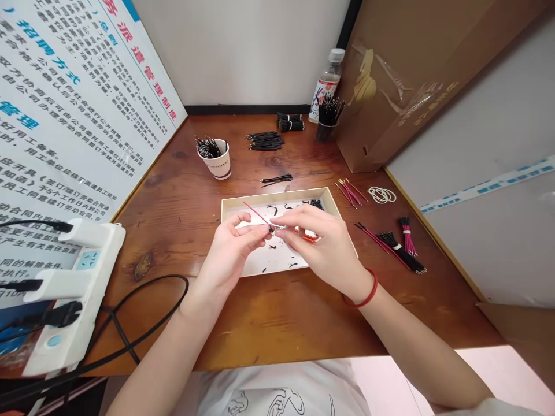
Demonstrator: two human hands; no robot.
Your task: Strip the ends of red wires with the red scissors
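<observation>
Over the shallow white box (255, 267), both hands meet fingertip to fingertip. My left hand (234, 242) pinches a thin pink wire (255, 211) whose free end points up and to the left. A small dark piece shows at the pinched end, too small to make out. My right hand (323, 240) has thumb and fingers closed on a small shiny metal tip touching that end; the rest is hidden behind the fingers. Something orange-red (309, 236), perhaps a tool handle, shows beneath the right hand. Small black scraps (272, 247) lie scattered in the box.
Behind the box stand a paper cup (219, 164) of black wires, black wire bundles (265, 141) and a bottle (327, 84). To the right lie pink wires (349, 192), rubber bands (381, 195) and a tied black bundle (401, 251). A power strip (82, 300) and cable (150, 280) are left.
</observation>
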